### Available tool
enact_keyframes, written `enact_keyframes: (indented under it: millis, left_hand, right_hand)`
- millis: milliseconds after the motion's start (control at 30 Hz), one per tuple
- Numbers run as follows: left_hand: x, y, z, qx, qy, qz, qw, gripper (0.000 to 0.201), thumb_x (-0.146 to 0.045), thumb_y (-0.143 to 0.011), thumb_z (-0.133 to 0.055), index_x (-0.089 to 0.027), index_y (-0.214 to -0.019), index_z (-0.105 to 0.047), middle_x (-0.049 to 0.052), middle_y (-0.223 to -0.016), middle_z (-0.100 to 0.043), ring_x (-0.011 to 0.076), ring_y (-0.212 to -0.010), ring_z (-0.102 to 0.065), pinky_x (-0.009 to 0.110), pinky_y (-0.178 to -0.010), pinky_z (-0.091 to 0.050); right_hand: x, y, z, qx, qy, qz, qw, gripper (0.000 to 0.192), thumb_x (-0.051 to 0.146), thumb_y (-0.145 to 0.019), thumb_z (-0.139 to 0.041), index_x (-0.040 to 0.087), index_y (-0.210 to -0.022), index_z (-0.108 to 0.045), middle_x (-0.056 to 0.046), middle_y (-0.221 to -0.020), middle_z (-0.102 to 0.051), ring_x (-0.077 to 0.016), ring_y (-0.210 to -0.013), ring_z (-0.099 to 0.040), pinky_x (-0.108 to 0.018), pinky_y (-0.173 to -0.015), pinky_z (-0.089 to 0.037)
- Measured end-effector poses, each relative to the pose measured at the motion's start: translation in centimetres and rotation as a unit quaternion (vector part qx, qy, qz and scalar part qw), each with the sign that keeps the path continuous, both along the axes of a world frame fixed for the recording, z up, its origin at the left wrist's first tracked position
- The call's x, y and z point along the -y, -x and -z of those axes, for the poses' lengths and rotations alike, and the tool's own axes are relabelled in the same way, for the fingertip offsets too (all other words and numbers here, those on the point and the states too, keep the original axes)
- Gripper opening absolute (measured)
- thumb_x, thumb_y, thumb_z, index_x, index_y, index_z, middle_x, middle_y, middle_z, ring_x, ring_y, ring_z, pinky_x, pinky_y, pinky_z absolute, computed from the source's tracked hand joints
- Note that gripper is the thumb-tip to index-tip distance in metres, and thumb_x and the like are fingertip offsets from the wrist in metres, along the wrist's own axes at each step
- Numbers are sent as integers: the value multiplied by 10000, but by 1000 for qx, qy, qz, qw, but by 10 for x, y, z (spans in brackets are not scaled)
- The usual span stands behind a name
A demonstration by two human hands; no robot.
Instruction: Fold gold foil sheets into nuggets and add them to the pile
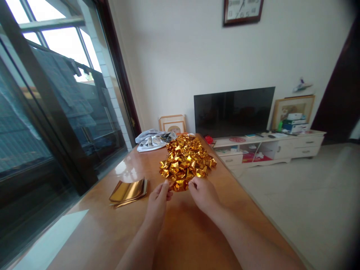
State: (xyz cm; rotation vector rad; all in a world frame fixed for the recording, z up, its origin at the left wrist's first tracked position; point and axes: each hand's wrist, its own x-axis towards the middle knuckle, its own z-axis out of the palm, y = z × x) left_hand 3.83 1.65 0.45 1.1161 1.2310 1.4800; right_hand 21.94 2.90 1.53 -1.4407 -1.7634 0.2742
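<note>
Between my two hands is a folded gold foil paper piece, shaped like a small ingot. My left hand pinches its left end with thumb and fingers, while my right hand pinches the right end. Just beyond them lies a long heap of similar folded gold pieces, running toward the far end of the wooden table. To the left of my left hand rests a stack of flat gold foil sheets, slightly curled, with edges fanned out.
Crumpled grey cloth lies at the table's far left. A pale sheet covers the near left corner. Glass sliding doors flank the left side. Beyond the table stand a white cabinet and a television.
</note>
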Motion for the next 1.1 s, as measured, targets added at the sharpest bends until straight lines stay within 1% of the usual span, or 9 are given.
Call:
enact_keyframes:
  millis: [100,233,367,467,600,733,900,1000,1100]
  left_hand:
    - [3,-2,-2,-76,-43,-20,996,382,-476,-740,-746,-147,-933,-726,48,-800,-706,170,-718,-622,256,-661,-457]
    - [1,-4,4,-128,-69,-19,989,222,-367,-763,-708,-164,-850,-684,43,-781,-708,192,-734,-649,270,-676,-474]
    - [-4,-1,13,-185,-71,-22,980,177,-347,-786,-674,-177,-838,-675,36,-768,-705,191,-712,-646,266,-651,-459]
    - [-5,2,16,-213,-66,-34,974,182,-355,-788,-666,-179,-829,-684,34,-752,-702,188,-688,-633,260,-621,-437]
    - [-5,3,14,-202,-60,-49,976,182,-356,-789,-655,-179,-806,-687,32,-729,-698,186,-676,-621,256,-609,-421]
    - [-5,1,13,-182,-67,-35,980,175,-347,-794,-650,-175,-811,-671,36,-749,-699,182,-691,-622,259,-632,-433]
    - [-5,-2,14,-144,-69,-32,987,175,-270,-737,-673,-178,-883,-651,16,-757,-685,164,-674,-611,243,-608,-419]
    - [-3,-4,11,-138,-61,-31,988,162,-214,-686,-681,-178,-839,-643,-1,-715,-664,147,-632,-580,230,-584,-391]
    - [-2,-4,9,-137,-68,-19,988,120,-191,-675,-667,-179,-790,-636,-15,-667,-630,127,-571,-524,221,-548,-344]
  right_hand:
    - [3,1,-1,31,-15,2,999,215,244,-906,-500,198,-727,-608,-25,-725,-669,-139,-647,-565,-264,-576,-259]
    - [4,3,-2,51,-16,2,999,206,245,-913,-510,202,-729,-591,-34,-746,-672,-149,-672,-573,-270,-596,-267]
    - [4,5,-2,53,-12,-8,998,214,233,-920,-504,203,-729,-596,-43,-752,-679,-162,-703,-583,-271,-620,-288]
    - [5,6,-2,41,-14,-28,999,206,213,-917,-503,206,-747,-620,-39,-758,-684,-165,-716,-593,-266,-639,-310]
    - [4,6,1,4,1,-37,999,170,207,-895,-526,218,-823,-680,-45,-808,-711,-183,-750,-611,-263,-650,-343]
    - [1,5,3,-12,18,-30,999,162,224,-885,-537,215,-832,-689,-48,-805,-719,-188,-745,-624,-261,-635,-360]
    - [1,5,3,-18,-7,-34,999,164,214,-892,-524,211,-857,-684,-40,-821,-712,-178,-771,-631,-247,-671,-394]
    - [1,5,3,-23,-26,-40,999,168,199,-895,-520,210,-895,-688,-42,-849,-708,-181,-800,-632,-251,-711,-414]
    - [1,5,2,-26,-50,-57,997,172,186,-898,-521,212,-939,-686,-43,-880,-703,-185,-828,-630,-260,-743,-425]
